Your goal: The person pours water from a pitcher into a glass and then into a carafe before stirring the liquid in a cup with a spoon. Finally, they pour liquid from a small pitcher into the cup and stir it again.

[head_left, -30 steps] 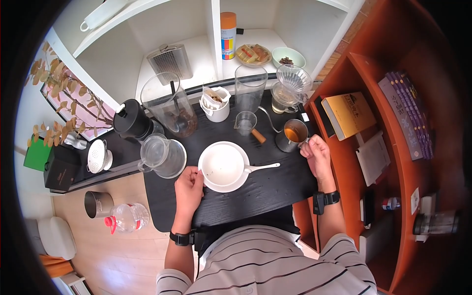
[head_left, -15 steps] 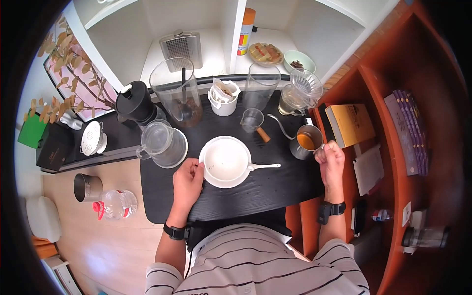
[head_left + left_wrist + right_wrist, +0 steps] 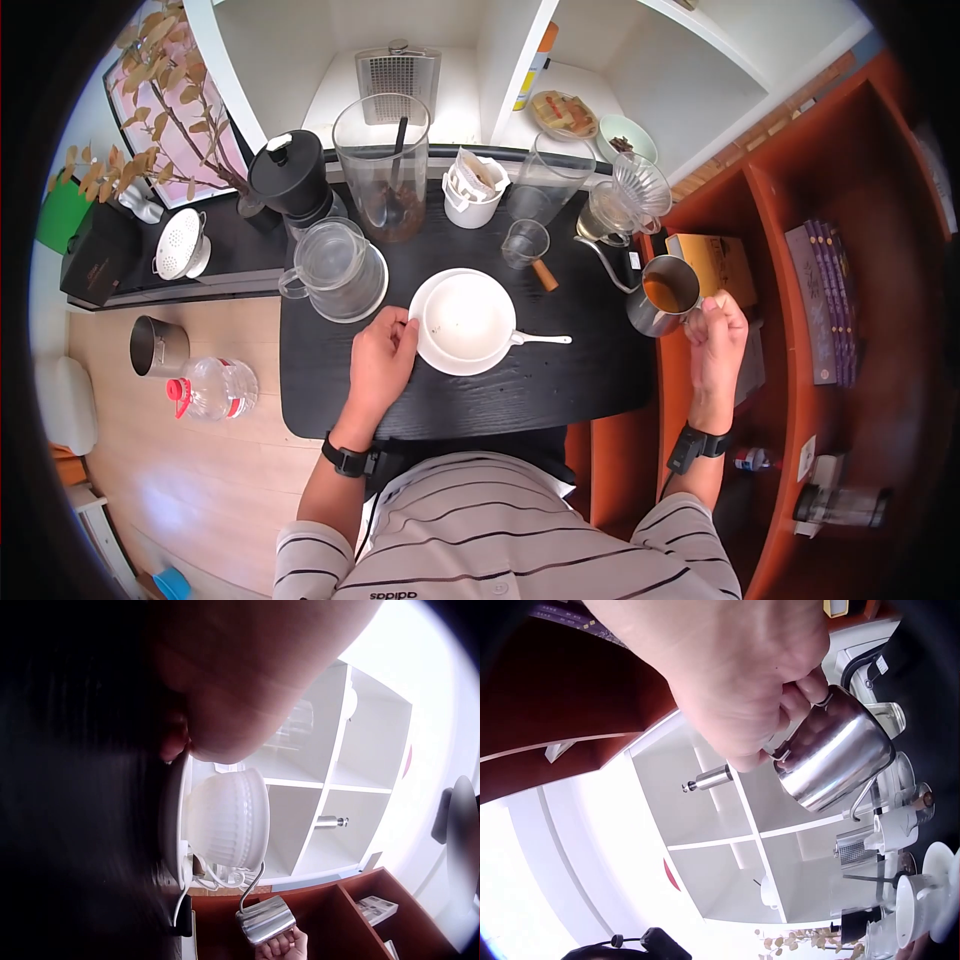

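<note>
My right hand (image 3: 718, 345) grips the handle of a steel gooseneck pot (image 3: 655, 318), held up over the table's right edge. Amber-brown colour shows inside the pot, and its thin spout points left toward the cups. In the right wrist view the fingers (image 3: 799, 701) curl round the handle. At the table's front my left hand (image 3: 385, 355) pinches the rim of a white saucer (image 3: 462, 367) between thumb and finger. On this saucer stands a white ribbed cup (image 3: 229, 817), with a few dark specks inside. A white spoon (image 3: 545, 339) lies at the saucer's right side.
Behind the saucer stand a glass jug (image 3: 335, 270), a black grinder (image 3: 290, 180), a tall glass (image 3: 385, 190), a white cup with a drip bag (image 3: 473, 195), a wooden-handled glass (image 3: 525, 243) and a glass dripper (image 3: 640, 188). A red-brown bookshelf (image 3: 630, 470) borders the table's right side.
My right hand has lifted the steel pot off the table and carried it to the right. The left hand stays at the saucer's rim. The head view has shifted slightly.
</note>
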`<state>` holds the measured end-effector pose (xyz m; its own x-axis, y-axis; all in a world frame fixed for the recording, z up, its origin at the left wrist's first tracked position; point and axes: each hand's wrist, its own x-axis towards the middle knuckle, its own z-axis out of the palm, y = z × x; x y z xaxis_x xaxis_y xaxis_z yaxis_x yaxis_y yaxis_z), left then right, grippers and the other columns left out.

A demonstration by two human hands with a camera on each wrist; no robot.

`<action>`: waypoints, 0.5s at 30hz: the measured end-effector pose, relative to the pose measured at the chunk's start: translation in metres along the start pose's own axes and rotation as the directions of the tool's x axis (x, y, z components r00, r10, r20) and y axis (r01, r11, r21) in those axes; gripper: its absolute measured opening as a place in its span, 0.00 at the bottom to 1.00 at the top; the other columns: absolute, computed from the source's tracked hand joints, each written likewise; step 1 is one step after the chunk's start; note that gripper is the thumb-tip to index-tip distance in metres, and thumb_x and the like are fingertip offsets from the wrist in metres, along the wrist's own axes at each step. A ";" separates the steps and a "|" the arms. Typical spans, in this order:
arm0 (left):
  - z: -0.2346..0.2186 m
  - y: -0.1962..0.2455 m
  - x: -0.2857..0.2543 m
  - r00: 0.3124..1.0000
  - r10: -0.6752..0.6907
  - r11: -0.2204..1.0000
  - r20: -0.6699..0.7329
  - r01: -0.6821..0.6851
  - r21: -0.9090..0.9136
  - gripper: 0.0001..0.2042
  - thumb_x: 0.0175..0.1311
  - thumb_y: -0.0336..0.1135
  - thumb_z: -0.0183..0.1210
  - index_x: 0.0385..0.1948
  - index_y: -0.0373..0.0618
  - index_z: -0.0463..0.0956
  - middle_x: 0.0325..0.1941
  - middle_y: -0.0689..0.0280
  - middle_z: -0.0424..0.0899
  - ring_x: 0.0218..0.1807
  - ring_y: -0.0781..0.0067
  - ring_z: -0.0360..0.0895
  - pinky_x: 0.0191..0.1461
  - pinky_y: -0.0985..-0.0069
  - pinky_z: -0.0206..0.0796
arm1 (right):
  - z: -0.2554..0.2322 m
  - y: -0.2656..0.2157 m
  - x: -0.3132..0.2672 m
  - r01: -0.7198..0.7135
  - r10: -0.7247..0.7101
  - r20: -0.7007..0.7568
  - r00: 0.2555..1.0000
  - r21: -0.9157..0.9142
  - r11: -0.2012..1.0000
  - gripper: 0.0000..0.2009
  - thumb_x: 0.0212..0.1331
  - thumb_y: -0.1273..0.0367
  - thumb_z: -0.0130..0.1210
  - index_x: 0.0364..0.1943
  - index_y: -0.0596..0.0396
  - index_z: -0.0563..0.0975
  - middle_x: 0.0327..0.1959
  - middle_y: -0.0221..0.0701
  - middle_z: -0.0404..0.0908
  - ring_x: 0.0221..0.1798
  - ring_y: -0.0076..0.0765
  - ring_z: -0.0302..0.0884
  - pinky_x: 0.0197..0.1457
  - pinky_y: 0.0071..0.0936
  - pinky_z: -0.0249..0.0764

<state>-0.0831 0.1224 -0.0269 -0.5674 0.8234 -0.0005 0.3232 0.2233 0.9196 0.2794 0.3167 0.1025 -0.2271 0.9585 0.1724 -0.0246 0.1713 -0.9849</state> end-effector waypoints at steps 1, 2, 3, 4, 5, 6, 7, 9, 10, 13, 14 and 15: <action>0.000 -0.003 0.000 0.999 0.044 0.999 0.000 -0.043 0.012 0.07 0.75 0.31 0.61 0.40 0.36 0.82 0.20 0.66 0.82 0.19 0.78 0.75 0.26 0.75 0.65 | 0.000 -0.003 0.001 0.006 -0.006 0.007 1.000 -0.012 1.000 0.18 0.78 0.71 0.54 0.25 0.46 0.65 0.20 0.18 0.62 0.24 0.16 0.54 0.31 0.23 0.56; 0.001 -0.005 0.001 0.996 0.087 0.996 0.000 -0.087 0.025 0.07 0.77 0.30 0.60 0.41 0.35 0.82 0.19 0.69 0.81 0.18 0.85 0.73 0.24 0.78 0.63 | 0.002 -0.007 0.002 0.007 -0.007 0.013 1.000 -0.015 1.000 0.18 0.78 0.71 0.54 0.25 0.46 0.65 0.20 0.18 0.62 0.24 0.16 0.54 0.31 0.23 0.56; 0.001 -0.006 0.000 0.996 0.084 0.996 -0.006 -0.084 0.021 0.07 0.77 0.30 0.60 0.41 0.35 0.82 0.19 0.69 0.81 0.18 0.85 0.73 0.24 0.78 0.63 | 0.003 -0.010 0.003 0.012 -0.011 0.014 1.000 -0.025 1.000 0.18 0.78 0.71 0.54 0.25 0.46 0.65 0.20 0.17 0.62 0.24 0.16 0.53 0.31 0.23 0.55; 0.000 -0.006 0.000 0.997 0.081 0.997 0.002 -0.081 0.016 0.07 0.77 0.30 0.60 0.40 0.36 0.82 0.19 0.70 0.81 0.18 0.85 0.73 0.24 0.78 0.63 | 0.004 -0.013 0.004 0.017 -0.016 0.015 1.000 -0.034 0.999 0.18 0.78 0.71 0.54 0.25 0.46 0.65 0.20 0.17 0.62 0.24 0.16 0.53 0.31 0.23 0.54; 0.000 -0.005 0.001 0.997 0.079 0.997 0.009 -0.079 0.012 0.07 0.77 0.30 0.60 0.40 0.36 0.82 0.19 0.70 0.81 0.18 0.85 0.73 0.24 0.78 0.63 | 0.005 -0.016 0.006 0.019 -0.018 0.021 1.000 -0.036 0.999 0.18 0.78 0.71 0.54 0.25 0.46 0.65 0.20 0.17 0.62 0.24 0.16 0.53 0.31 0.23 0.54; 0.000 -0.005 0.001 0.997 0.077 0.997 0.003 -0.077 0.009 0.07 0.77 0.30 0.60 0.40 0.36 0.82 0.19 0.70 0.81 0.18 0.85 0.73 0.24 0.78 0.63 | 0.006 -0.018 0.007 0.024 -0.023 0.028 0.999 -0.039 0.999 0.18 0.78 0.70 0.55 0.25 0.46 0.65 0.20 0.17 0.61 0.24 0.16 0.52 0.31 0.23 0.53; -0.001 -0.005 0.000 0.997 0.073 0.997 0.009 -0.073 0.013 0.07 0.77 0.31 0.60 0.40 0.36 0.82 0.19 0.69 0.82 0.18 0.84 0.73 0.24 0.78 0.63 | 0.007 -0.020 0.008 0.029 -0.027 0.033 0.999 -0.043 0.999 0.18 0.78 0.70 0.55 0.25 0.46 0.65 0.20 0.16 0.61 0.24 0.15 0.52 0.31 0.23 0.52; -0.001 -0.003 0.000 0.998 0.068 0.998 0.009 -0.068 0.014 0.07 0.77 0.31 0.60 0.40 0.36 0.82 0.19 0.69 0.82 0.18 0.83 0.74 0.24 0.77 0.63 | 0.009 -0.023 0.011 0.037 -0.034 0.043 0.999 -0.057 0.998 0.18 0.78 0.70 0.55 0.25 0.46 0.65 0.20 0.16 0.61 0.24 0.15 0.52 0.30 0.23 0.52; -0.002 -0.001 0.000 0.997 0.074 0.997 0.010 -0.074 0.016 0.07 0.77 0.31 0.60 0.40 0.36 0.82 0.19 0.69 0.82 0.18 0.83 0.74 0.25 0.77 0.63 | 0.009 -0.025 0.012 0.042 -0.039 0.046 0.998 -0.069 0.997 0.18 0.78 0.70 0.55 0.25 0.46 0.65 0.20 0.16 0.61 0.24 0.15 0.52 0.30 0.23 0.52; -0.002 -0.001 0.000 0.997 0.079 0.997 0.009 -0.080 0.022 0.07 0.77 0.31 0.61 0.39 0.36 0.81 0.19 0.68 0.81 0.18 0.82 0.74 0.25 0.76 0.64 | 0.015 -0.032 0.014 0.044 -0.038 0.061 0.997 -0.092 0.995 0.19 0.78 0.69 0.56 0.25 0.46 0.65 0.20 0.16 0.61 0.24 0.15 0.52 0.30 0.23 0.52; -0.002 -0.002 0.000 0.997 0.082 0.996 0.012 -0.082 0.028 0.07 0.77 0.31 0.61 0.39 0.36 0.81 0.19 0.67 0.81 0.18 0.81 0.74 0.26 0.76 0.64 | 0.015 -0.033 0.015 0.044 -0.038 0.064 0.997 -0.094 0.995 0.19 0.78 0.69 0.56 0.25 0.46 0.65 0.20 0.16 0.61 0.24 0.15 0.52 0.30 0.23 0.52; -0.002 -0.001 0.000 0.997 0.080 0.996 0.010 -0.081 0.026 0.07 0.77 0.31 0.61 0.39 0.36 0.81 0.19 0.67 0.81 0.18 0.81 0.74 0.26 0.76 0.64 | 0.015 -0.034 0.016 0.052 -0.045 0.060 0.997 -0.114 0.992 0.19 0.78 0.69 0.56 0.25 0.46 0.65 0.20 0.16 0.61 0.24 0.15 0.52 0.30 0.23 0.52</action>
<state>-0.0854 0.1209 -0.0272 -0.5318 0.8440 0.0695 0.3873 0.1695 0.9062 0.2624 0.3229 0.1386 -0.2837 0.9343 0.2157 0.0752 0.2460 -0.9664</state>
